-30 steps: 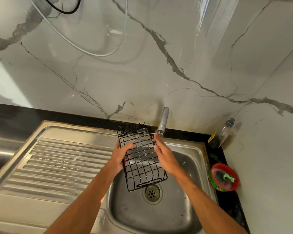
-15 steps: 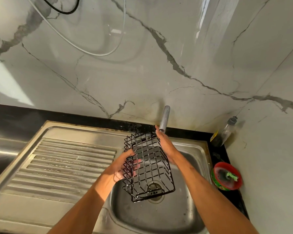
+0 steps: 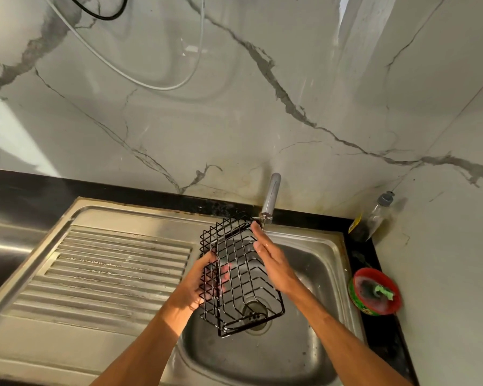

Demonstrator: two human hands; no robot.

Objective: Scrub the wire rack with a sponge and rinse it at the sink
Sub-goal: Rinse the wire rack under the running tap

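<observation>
**Wire rack held over sink basin, both hands on it**

The wire rack (image 3: 241, 277), a black basket of thin bars, is held in the air above the basin of the steel sink (image 3: 322, 270). It is tilted, with its far end just below the tap (image 3: 271, 196) and its near end over the drain (image 3: 255, 316).

The left hand (image 3: 197, 284) grips the rack's left side, its fingers curled in among the bars (the fingertips show through the mesh). The right hand (image 3: 272, 259) lies flat against the rack's right side, fingers straight and together, holding nothing.

The ribbed drainboard (image 3: 117, 270) takes up the sink's left part. On the dark counter (image 3: 25, 188) along the sink's right edge stands a red bowl (image 3: 359, 280) with a green pad (image 3: 384, 291) in it; whether the pad is sponge or cloth cannot be told. A clear bottle (image 3: 377, 215) leans in the counter's far right corner against the marble wall (image 3: 234, 121). Cables (image 3: 151, 86) hang across the wall's upper left.
</observation>
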